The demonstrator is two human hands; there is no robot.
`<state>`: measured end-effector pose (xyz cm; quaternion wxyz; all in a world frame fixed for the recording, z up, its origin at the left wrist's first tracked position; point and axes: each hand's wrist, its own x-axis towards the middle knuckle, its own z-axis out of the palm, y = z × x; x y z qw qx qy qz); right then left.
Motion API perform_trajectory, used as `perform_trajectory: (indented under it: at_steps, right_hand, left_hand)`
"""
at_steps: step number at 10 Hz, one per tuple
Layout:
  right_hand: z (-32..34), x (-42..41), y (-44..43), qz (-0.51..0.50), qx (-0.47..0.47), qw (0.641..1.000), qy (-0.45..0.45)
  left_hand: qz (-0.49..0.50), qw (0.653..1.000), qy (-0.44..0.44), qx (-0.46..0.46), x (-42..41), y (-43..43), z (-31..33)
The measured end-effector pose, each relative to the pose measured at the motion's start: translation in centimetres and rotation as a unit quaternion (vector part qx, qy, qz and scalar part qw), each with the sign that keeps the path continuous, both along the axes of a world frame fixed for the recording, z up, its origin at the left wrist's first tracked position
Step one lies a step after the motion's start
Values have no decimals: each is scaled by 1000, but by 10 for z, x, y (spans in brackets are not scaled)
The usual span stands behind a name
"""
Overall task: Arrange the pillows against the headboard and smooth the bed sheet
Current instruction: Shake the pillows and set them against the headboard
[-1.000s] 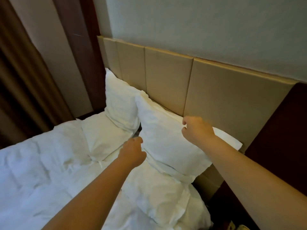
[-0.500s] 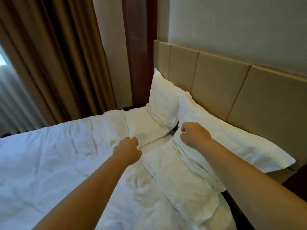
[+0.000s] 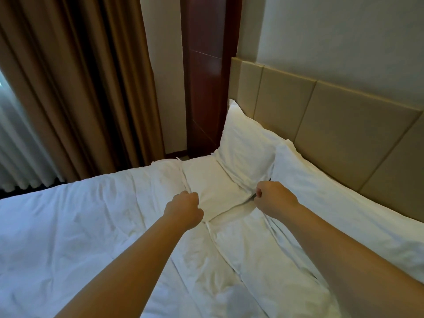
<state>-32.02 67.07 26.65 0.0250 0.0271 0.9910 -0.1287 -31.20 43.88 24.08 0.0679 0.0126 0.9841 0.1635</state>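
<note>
The far pillow point(image 3: 245, 154) and near pillow point(image 3: 339, 203), seemingly soft and light, leaned on the headboard point(image 3: 332, 115) at right. The left hand point(image 3: 184, 208) gripped a fold of limp bed sheet point(image 3: 91, 226); the right hand point(image 3: 274, 199) curled at the near pillow's corner, grip unclear.

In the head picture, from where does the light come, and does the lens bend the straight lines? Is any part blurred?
Head view: daylight enters far left through the sheer curtain, tinting the bed sheet bluish there; head view: toward the headboard the tones turn warm and dim; head view: the wide lens slants the wooden panel; left hand and right hand look sharp, no strong glare.
</note>
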Motion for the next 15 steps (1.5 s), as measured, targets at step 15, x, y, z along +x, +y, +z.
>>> perform_trajectory:
  at_steps: [15]
  right_hand:
    - [-84, -350, 82, 259, -23, 965, -43]
  left_hand:
    - [302, 864, -218, 338, -454, 201, -66]
